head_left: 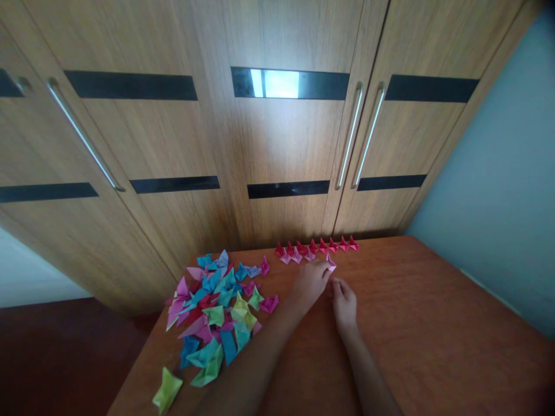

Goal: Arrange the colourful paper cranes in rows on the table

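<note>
1. Folded paper pieces are carried by a brown worktop, backed at 12 o'clock by a wooden wardrobe and bounded towards 2 o'clock by a pale wall. Taking the clock face from the worktop's middle, sideways room is offered mainly between 2 and 5 o'clock; reach at 12 is limited by the wardrobe doors.

2. At 9 o'clock a mixed-colour heap is spread close to the worktop's left edge, perhaps left there so that pieces can be picked easily. A yellow piece is set apart at 8 o'clock, near that edge.

3. The left hand is stretched towards 12 o'clock, its grip pinched on paper. The right hand is held just beside it, fingers curled; whether anything is grasped there cannot be told.

4. At 12 o'clock a red row is lined up along the back edge, with pink pieces ranged just before its left part, apparently grouped by colour.

5. One pale pink piece is held by the left fingertips, probably lightly to spare its folds; contact with the worktop cannot be confirmed.
</note>
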### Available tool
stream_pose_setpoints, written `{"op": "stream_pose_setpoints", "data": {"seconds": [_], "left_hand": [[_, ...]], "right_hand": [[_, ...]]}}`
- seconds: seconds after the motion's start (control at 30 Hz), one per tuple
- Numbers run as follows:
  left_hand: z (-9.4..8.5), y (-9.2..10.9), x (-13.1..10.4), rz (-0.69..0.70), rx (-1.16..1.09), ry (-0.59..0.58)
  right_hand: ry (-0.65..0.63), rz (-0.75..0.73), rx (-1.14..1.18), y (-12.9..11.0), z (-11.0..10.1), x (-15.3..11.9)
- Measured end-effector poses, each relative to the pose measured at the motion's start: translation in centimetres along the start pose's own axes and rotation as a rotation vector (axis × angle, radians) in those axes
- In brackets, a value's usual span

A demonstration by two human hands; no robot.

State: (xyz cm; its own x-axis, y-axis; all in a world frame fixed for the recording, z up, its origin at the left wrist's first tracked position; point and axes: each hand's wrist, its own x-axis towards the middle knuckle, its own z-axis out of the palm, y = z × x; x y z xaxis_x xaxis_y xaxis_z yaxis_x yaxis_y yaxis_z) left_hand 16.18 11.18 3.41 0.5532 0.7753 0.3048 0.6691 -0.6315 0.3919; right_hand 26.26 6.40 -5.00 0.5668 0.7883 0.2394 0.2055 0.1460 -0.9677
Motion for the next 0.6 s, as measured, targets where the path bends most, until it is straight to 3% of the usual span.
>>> {"op": "stream_pose_setpoints", "data": {"seconds": [0.3, 0.6], "left_hand": [[2.8, -1.7, 4.2, -0.16, 0.193, -0.041], [3.7, -2.7, 5.0, -0.188, 0.25, -0.067]], "right_hand": [[-0.152, -0.068, -0.201, 0.4, 0.7, -0.3], [-0.171, -0.068, -0.224, 0.2, 0.8, -0.3]]}}
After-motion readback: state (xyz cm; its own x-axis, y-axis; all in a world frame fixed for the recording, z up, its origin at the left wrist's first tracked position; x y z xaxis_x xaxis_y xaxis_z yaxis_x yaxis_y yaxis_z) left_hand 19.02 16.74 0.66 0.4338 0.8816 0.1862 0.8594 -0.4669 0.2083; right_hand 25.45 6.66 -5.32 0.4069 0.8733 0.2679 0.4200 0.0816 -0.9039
